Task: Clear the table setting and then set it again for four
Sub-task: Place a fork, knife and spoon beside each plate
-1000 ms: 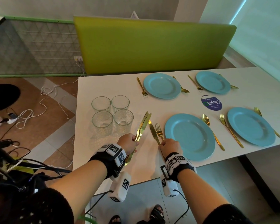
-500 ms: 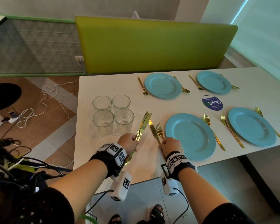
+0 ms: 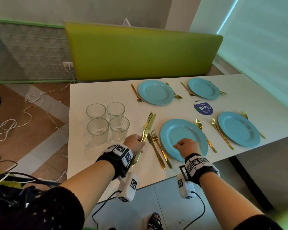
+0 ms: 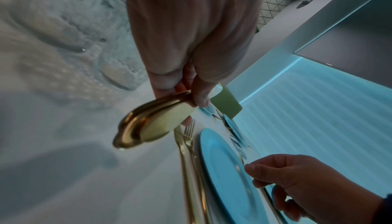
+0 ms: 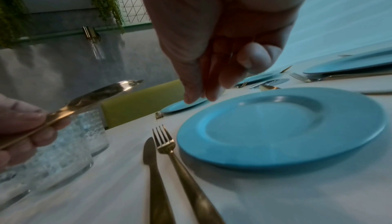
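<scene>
The left hand [image 3: 134, 143] clamps a bundle of gold knives [image 3: 146, 126] by the handles, ready for dealing out, while the right hand [image 3: 186, 146], loosely curled and empty, hovers over the near plate [image 3: 178, 135] beside the laid knife [image 3: 155, 151] on the surface [image 3: 106, 92].

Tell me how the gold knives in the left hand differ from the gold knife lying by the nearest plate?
The held knives are a bunch gripped by the left hand, raised off the table with blades angled up and away. The lone knife lies flat on the table beside a fork, left of the nearest plate, untouched. All look the same gold colour and shape.
</scene>
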The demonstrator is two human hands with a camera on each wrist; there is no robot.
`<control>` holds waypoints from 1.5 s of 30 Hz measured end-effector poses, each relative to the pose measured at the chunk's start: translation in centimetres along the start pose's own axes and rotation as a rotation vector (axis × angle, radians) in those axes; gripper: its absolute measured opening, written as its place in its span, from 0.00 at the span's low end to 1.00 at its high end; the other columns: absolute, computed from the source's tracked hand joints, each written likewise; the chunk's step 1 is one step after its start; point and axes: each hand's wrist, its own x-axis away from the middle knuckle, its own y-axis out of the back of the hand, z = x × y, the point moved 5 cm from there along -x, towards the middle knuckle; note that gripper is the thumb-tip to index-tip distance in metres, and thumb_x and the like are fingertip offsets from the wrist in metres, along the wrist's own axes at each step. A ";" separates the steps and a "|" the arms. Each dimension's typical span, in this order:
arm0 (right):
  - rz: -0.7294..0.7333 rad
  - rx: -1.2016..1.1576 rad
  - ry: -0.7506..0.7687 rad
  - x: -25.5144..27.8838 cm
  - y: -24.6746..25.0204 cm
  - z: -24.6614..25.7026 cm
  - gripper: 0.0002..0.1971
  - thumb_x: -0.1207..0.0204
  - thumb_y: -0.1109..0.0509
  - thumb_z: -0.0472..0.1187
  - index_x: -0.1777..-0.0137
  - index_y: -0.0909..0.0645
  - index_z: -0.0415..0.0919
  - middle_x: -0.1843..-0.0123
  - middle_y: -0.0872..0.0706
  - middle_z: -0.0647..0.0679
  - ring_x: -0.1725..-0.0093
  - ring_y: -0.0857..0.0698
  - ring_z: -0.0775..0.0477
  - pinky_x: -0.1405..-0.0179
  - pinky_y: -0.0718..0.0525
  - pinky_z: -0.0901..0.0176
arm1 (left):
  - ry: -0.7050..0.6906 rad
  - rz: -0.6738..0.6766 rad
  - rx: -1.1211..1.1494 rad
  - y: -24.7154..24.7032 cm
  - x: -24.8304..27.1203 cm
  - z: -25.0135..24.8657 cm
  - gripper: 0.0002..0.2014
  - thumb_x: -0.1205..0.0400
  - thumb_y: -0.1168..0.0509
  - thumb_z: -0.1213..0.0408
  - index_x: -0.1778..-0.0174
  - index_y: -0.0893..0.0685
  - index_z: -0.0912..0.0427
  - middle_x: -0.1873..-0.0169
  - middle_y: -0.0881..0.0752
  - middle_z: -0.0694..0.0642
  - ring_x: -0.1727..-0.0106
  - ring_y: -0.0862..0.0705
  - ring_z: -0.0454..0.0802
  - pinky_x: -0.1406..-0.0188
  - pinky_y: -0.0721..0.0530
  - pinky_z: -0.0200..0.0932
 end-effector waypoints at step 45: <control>0.047 0.030 -0.065 4.8 -5.3 0.8 0.09 0.24 0.30 0.45 0.47 0.14 0.44 0.49 0.12 0.46 0.49 0.14 0.45 0.49 0.16 0.57 | -0.029 0.043 -0.029 1.4 0.5 2.7 0.09 0.17 0.37 0.68 0.43 0.19 0.65 0.54 0.17 0.57 0.60 0.14 0.55 0.47 0.15 0.48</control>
